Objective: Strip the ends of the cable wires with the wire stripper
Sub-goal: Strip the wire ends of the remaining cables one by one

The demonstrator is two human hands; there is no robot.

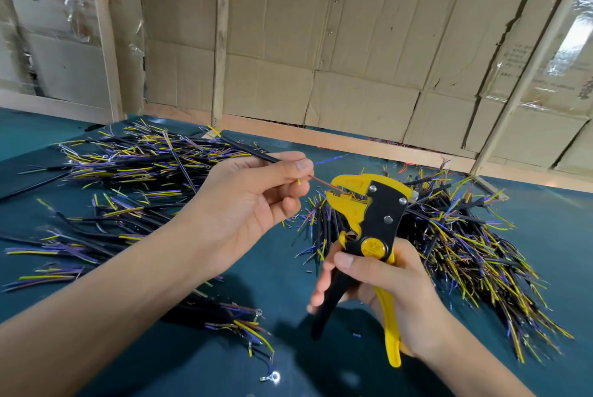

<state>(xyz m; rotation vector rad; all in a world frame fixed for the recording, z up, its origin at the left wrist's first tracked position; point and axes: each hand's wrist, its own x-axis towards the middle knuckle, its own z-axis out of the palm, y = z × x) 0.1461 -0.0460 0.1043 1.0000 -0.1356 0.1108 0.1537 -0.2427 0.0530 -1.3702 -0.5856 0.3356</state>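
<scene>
My left hand (253, 201) pinches a black cable (256, 154) between thumb and fingers. From the pinch a thin red wire (324, 182) runs right into the jaws of the yellow and black wire stripper (372, 220). A short yellow wire tip shows beside my fingers. My right hand (382, 287) grips the stripper's two handles, jaws pointing up and left; the handles stand apart. Both hands hover above the dark green table (288, 271).
A spread of black cables with yellow, purple and blue wires (138, 169) lies at the left. A dense heap of similar cables (459, 242) lies at the right behind the stripper. A cable with ring terminals (253, 335) lies near the front. Cardboard walls with wooden battens stand behind.
</scene>
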